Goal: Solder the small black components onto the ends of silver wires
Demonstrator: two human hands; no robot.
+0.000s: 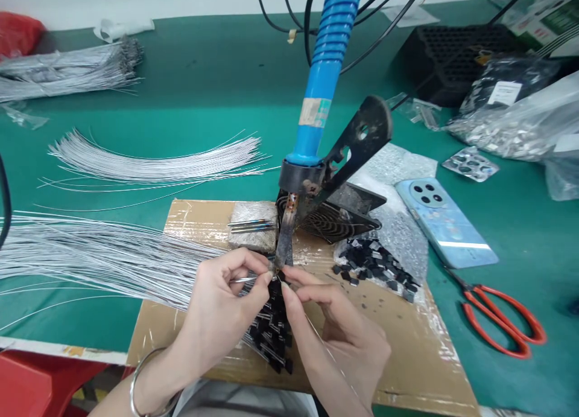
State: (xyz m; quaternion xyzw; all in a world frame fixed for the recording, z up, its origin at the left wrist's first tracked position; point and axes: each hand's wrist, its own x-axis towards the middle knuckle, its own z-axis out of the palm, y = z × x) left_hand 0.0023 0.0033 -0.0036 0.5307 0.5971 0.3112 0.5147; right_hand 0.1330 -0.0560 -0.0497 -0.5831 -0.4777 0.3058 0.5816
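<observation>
A soldering iron with a blue handle (312, 115) hangs in a black holder, its tip pointing down between my hands. My left hand (230, 308) is closed in a pinch just left of the tip, on a thin grey wire (242, 279); its end is too small to make out. Opposite it, my right hand (335, 332) pinches a fine strand of solder wire (323, 344) close under the tip, the strand trailing down over the hand. Below the fingers lie wires with small black pieces (271, 332) at their ends, partly hidden by my left hand.
Grey wire bundles (113, 254) spread at left. On the cardboard (389, 356) are loose black chips (375, 263) and a wrapped block (253, 239). Red-handled scissors (502, 320), a blue phone (447, 224) and plastic bags (511, 127) lie at right.
</observation>
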